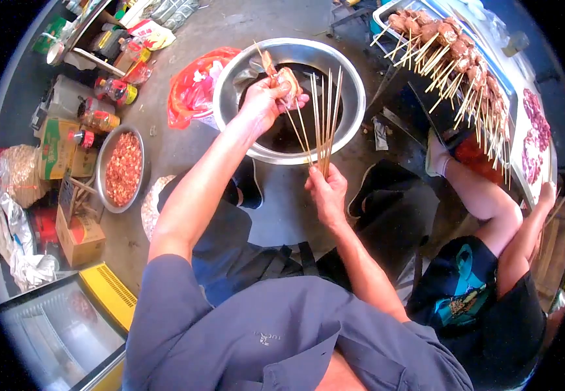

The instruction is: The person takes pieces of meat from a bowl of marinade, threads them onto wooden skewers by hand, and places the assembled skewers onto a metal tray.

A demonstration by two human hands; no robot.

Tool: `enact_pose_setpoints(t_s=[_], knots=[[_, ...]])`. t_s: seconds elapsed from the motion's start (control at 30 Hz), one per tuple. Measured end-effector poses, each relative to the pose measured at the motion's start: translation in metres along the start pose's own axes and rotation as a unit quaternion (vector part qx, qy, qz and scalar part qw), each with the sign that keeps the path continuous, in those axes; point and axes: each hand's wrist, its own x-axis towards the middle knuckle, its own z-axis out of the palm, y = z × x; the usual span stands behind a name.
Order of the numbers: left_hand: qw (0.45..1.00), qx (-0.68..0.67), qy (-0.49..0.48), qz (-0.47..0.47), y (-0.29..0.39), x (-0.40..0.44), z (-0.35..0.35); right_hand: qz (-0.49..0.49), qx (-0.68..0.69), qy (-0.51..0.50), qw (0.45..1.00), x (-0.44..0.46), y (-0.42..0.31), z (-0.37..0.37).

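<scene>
My left hand (268, 103) is closed on a pale pinkish-brown piece of meat (288, 83) above a large steel basin (355, 91) of dark liquid. A skewer tip pokes up past a narrow strip of the meat (267, 63). My right hand (329, 193) is closed around the lower ends of several thin skewers (325, 120), which fan upward over the basin's near rim. A couple of these slant left toward the meat. The exact kind of meat cannot be made out.
A red plastic bag (178, 91) stands left of the basin. Farther left is a bowl of reddish chopped pieces (124, 171), near bottles and boxes. At right, a tray (491, 68) holds many meat skewers; beside it sits another person (471, 287). A glass-topped freezer (61, 332) stands lower left.
</scene>
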Motion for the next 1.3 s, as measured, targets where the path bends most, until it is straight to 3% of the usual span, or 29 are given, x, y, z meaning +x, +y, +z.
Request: enact_pose_setpoints(t_s=[0.07, 0.2, 0.27, 0.43, 0.57, 0.8, 1.1, 1.23, 1.3], knots=[[0.998, 0.017, 0.052, -0.012, -0.01, -0.001, 0.003, 0.003, 0.008, 0.004, 1.0, 0.0, 0.002, -0.001], [0.996, 0.081, 0.023, 0.02, 0.003, -0.001, 0.001, 0.016, -0.009, 0.0, 1.0, 0.003, -0.005, -0.005], [0.997, 0.065, 0.027, 0.042, 0.007, 0.002, -0.004, -0.035, -0.101, 0.01, 0.994, 0.006, -0.011, -0.004], [0.995, 0.066, 0.047, 0.053, 0.001, 0.002, -0.003, -0.04, -0.092, 0.029, 0.995, 0.003, 0.001, -0.005], [0.995, 0.067, 0.073, -0.017, -0.015, -0.005, 0.008, -0.028, -0.051, 0.035, 0.998, -0.001, 0.002, -0.005], [0.996, 0.063, 0.052, -0.047, -0.02, -0.011, 0.011, -0.025, -0.004, 0.03, 0.999, -0.003, 0.007, -0.007], [0.988, 0.08, -0.036, -0.126, -0.046, -0.027, 0.016, 0.044, 0.074, 0.066, 0.994, -0.001, -0.011, 0.001], [0.993, 0.09, -0.032, -0.075, -0.038, -0.021, 0.018, -0.006, 0.073, 0.061, 0.995, 0.002, -0.016, -0.001], [0.998, 0.011, 0.023, -0.058, -0.033, -0.02, 0.021, -0.047, 0.049, 0.049, 0.997, 0.003, -0.012, 0.001]])
